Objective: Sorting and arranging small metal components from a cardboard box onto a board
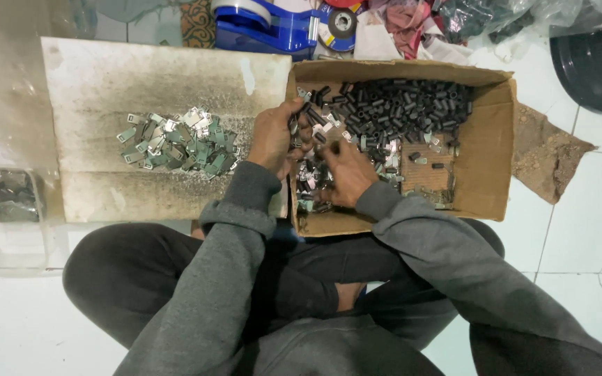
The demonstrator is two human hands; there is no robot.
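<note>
Small metal clips (pixel 313 177) — flat, silvery, heaped in the near-left corner of the cardboard box (pixel 490 150) — are what both hands work at. Left hand (pixel 274 138) sits at the box's left wall, fingers curled together around what looks like a clip or two; exactly what the grip clamps I cannot tell. Right hand (pixel 343 174) rests over the heap just inside the box's near wall, thumb and forefinger pinched on a small dark piece, apparently one of the black tubes.

Black tubes (pixel 398 108), short and cylindrical, fill the far half of the box. Left of the box, touching its wall, lies a stained white board (pixel 106 76) carrying a spread pile of finished clips (pixel 175 146), some greenish. A blue tape dispenser (pixel 266 28) lies beyond the box's far-left corner on the tiled floor (pixel 587 230).

Risk, as I judge it: the pieces are tiny and the pinch shallow, so one could slip and vanish among the loose parts, or tubes and clips could mix further where the two heaps meet.

Pose: person seated cross-legged, both grey-sleeved forearms angled forward and inward, wrists bent down over the box's near-left corner, hands nearly touching.
</note>
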